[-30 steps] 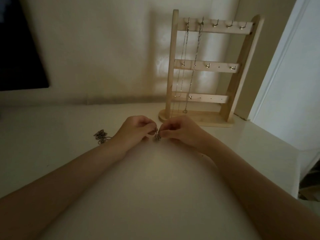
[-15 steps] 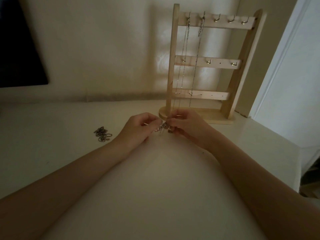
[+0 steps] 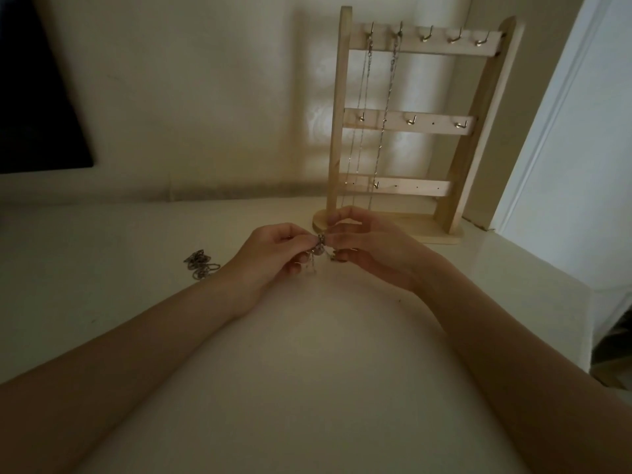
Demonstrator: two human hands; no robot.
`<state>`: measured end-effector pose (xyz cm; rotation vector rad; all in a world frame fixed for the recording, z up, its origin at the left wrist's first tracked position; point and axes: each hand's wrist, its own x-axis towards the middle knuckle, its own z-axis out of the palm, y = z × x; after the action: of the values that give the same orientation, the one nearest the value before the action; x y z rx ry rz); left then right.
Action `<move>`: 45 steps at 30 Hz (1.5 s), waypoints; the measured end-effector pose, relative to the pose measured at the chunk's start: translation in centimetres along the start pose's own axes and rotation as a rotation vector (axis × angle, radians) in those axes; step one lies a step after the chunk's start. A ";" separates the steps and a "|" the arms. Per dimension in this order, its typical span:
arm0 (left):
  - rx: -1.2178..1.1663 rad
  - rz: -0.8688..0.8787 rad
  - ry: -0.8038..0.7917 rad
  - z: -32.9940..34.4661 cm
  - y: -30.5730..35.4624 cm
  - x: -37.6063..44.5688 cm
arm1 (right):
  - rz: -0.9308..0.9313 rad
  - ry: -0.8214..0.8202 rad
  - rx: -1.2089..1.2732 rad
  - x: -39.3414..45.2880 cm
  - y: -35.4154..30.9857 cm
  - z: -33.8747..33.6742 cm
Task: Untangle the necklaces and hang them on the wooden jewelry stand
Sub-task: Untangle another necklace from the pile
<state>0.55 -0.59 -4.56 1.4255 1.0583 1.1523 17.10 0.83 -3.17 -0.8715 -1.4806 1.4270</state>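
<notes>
Stand (image 3: 403,128) holds two necklaces (image 3: 372,107).

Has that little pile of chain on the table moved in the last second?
No. The chain pile lies at the same spot left of the stand; only the camera shifted.

Dim cream wall (image 3: 205,97), pale tabletop (image 3: 307,371)
</notes>
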 end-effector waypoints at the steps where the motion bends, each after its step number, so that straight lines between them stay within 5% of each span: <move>1: -0.013 -0.001 -0.006 0.0 -0.1 0.0 | 0.001 -0.002 -0.001 0.0 0.0 -0.1; 9: 0.290 0.137 -0.005 0.3 -0.2 -0.1 | 0.019 0.038 -0.009 -0.2 0.0 -0.5; 15: 0.137 0.061 0.163 -0.4 -0.3 0.2 | 0.000 -0.028 0.303 -0.2 -0.8 -1.1; 22: -0.078 0.046 0.232 -0.5 -0.1 0.3 | 0.019 0.116 -0.393 -0.2 0.3 -0.1; 32: 0.025 0.061 0.131 -0.2 -0.1 0.0 | -0.127 0.107 -0.484 -0.5 0.1 0.8; 45: 0.136 0.152 0.042 -0.2 0.0 -0.5 | 0.042 0.022 -0.380 -0.3 0.2 0.7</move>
<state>0.29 -1.01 -4.65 1.6170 1.0900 1.2431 16.57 0.29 -3.39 -1.1504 -1.7571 1.1772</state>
